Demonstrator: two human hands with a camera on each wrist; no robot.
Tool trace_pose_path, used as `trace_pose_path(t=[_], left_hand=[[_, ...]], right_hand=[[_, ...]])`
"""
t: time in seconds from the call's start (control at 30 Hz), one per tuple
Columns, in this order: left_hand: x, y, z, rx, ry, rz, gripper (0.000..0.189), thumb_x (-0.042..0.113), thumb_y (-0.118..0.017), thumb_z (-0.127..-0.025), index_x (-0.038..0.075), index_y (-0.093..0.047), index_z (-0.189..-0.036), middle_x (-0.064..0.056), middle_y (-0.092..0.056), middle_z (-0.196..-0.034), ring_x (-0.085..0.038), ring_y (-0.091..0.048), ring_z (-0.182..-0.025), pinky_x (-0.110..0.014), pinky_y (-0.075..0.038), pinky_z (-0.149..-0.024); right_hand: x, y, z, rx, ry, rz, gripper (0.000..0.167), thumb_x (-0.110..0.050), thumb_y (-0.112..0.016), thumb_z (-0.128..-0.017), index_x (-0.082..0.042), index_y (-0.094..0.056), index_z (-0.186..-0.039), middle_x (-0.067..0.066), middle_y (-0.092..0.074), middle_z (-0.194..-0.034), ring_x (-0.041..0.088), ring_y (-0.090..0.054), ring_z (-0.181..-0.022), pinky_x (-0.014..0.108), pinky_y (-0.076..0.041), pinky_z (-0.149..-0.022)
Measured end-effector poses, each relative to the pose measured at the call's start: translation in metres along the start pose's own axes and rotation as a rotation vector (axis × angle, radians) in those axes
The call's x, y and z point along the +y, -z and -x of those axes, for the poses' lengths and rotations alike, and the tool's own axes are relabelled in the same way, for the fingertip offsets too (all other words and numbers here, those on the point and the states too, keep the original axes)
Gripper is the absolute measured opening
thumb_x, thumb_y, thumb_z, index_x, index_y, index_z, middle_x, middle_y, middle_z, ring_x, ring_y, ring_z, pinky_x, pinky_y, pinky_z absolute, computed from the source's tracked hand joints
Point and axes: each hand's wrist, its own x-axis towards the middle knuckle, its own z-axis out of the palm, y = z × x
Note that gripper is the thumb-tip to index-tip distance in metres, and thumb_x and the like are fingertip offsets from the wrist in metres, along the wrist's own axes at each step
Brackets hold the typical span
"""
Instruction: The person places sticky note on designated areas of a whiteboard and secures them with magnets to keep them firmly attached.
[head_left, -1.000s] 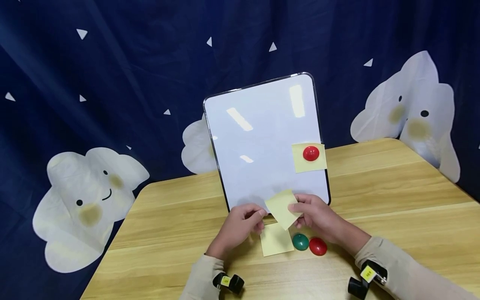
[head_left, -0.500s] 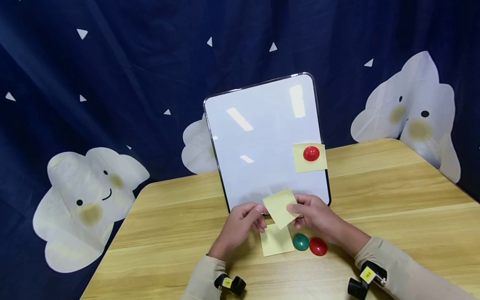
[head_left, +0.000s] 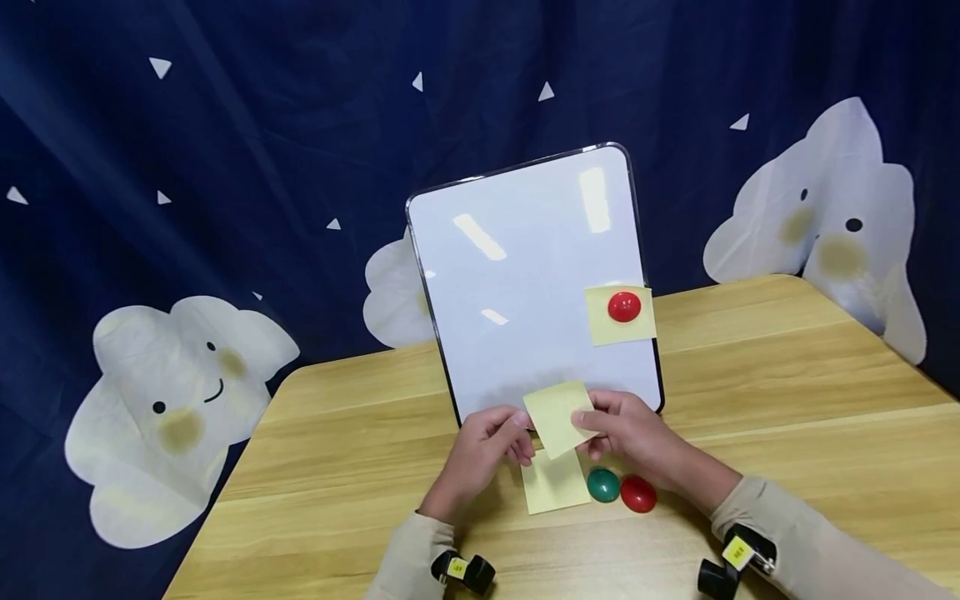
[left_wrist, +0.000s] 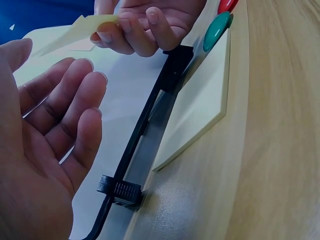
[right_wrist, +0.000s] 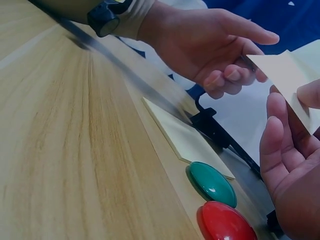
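Note:
A loose yellow sticky note is pinched between thumb and fingers of my right hand, in front of the whiteboard's lower edge. My left hand is at the note's left side, fingers loosely bent and thumb raised apart from the paper. In the right wrist view, the left index finger is close to the note's edge; whether it touches is hard to tell. Below lies a sticky note pad on the table, partly covered by the held note. Right of it sit a green magnet and a red magnet.
The whiteboard leans upright at the table's back, black clips along its bottom edge. A red round magnet sits over another yellow note at the board's right edge. Behind hangs a dark blue curtain with cloud prints.
The held note has turned slightly and shifted a little left, close to my left hand. My left thumb has lifted a bit. The pad and magnets lie as before.

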Motion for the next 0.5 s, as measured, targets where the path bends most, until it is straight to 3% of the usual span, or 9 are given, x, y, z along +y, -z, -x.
trace_pose_path(t=[0.17, 0.5], left_hand=[[-0.0011, -0.0012, -0.0005, 0.012, -0.010, 0.007, 0.033, 0.020, -0.051, -0.107, -0.008, -0.066, -0.096, -0.016, -0.066, -0.076, -0.019, -0.067, -0.066, -0.042, -0.059, -0.063], [-0.0003, -0.0034, -0.0012, 0.030, 0.009, 0.007, 0.033, 0.026, -0.052, -0.107, 0.003, -0.068, -0.090, -0.010, -0.066, -0.074, -0.019, -0.067, -0.065, -0.040, -0.058, -0.063]], right_hand=[[0.0004, -0.0001, 0.0010, -0.003, -0.006, 0.014, 0.043, -0.021, -0.061, -0.101, 0.012, -0.053, -0.126, 0.014, -0.067, -0.093, 0.022, -0.065, -0.078, 0.026, -0.055, -0.066], [0.0020, -0.0003, -0.0017, -0.022, -0.014, 0.025, 0.042, -0.022, -0.062, -0.100, 0.011, -0.055, -0.125, 0.016, -0.068, -0.094, 0.023, -0.066, -0.079, 0.026, -0.057, -0.068]])
